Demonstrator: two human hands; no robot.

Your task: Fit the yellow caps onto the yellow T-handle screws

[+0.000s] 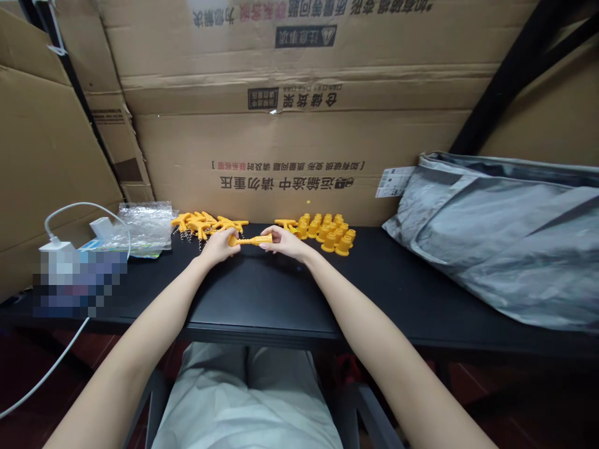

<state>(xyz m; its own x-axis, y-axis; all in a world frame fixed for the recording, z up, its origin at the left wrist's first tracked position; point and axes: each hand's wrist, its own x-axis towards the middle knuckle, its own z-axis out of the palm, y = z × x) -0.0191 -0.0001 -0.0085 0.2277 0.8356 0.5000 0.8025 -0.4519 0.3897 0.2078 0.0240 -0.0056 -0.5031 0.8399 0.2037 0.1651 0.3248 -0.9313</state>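
Presently, from where I stand, the left hand (218,246) and the right hand (285,242) hold one slender yellow-orange plastic piece with a ribbed shaft (255,240) horizontally between them, above the rear half of the black flat-topped table (262,290). The left fingers are closed around one end; the right fingertips pinch the wider opposite end.

Lateral limits: behind and left of the left hand lies a pile of orange T-shaped plastic handles with metal spirals (201,221); just beside the right hand stands a cluster of yellow flanged plastic caps (330,231). Rear limit: an upright brown printed cardboard panel (290,134) runs along the back edge. Forward of the hands, the tabletop extends between the forearms to its straight front edge. Rightward, a stretch of tabletop separates the caps from a grey soft fabric bag (496,243), which reaches the front edge. Leftward, crumpled clear plastic wrap (145,226) lies beyond the handles.
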